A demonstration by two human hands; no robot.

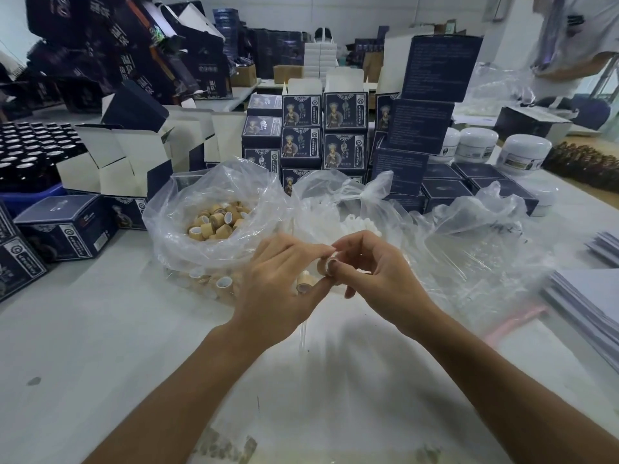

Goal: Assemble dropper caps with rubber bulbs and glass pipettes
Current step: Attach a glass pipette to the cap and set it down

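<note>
White table (83, 329), stacked navy boxes (345, 112), 2 hands (278, 283) (378, 272) pinching bamboo caps (323, 266)

Both hands (279, 279) (371, 274) pinch a cap (324, 265) above table (100, 329).

The dropper caps (214, 222) look like matt, pale bamboo with white plastic liners. Thin, glossy clear plastic bags (201, 185) crinkle on the smooth matt white worktop (83, 329). The dark blue boxes (345, 112) are printed cardboard.
</note>
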